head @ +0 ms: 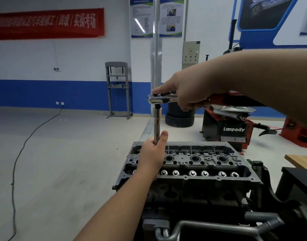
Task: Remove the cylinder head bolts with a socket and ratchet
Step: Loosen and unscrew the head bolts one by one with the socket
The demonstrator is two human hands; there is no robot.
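ratchet (162,99) and long extension (157,124) are held upright above the far left corner of the cylinder head (189,164), long axis nearly vertical. the left hand (153,153) is curled round the lower end of the extension, thumb raised beside the shaft; the socket and any bolt beneath are hidden by this hand, so seating cannot be told. the right hand (192,91) is wrapped round the ratchet handle, which runs off to the right, while its forefinger is laid straight over the ratchet head. the left hand is the nearer one to the bolt hole, directly above it; the right sits higher, at the top of the shaft. the coming turn is judged to depend on the shaft being kept plumb over the hole while the handle is swung level.
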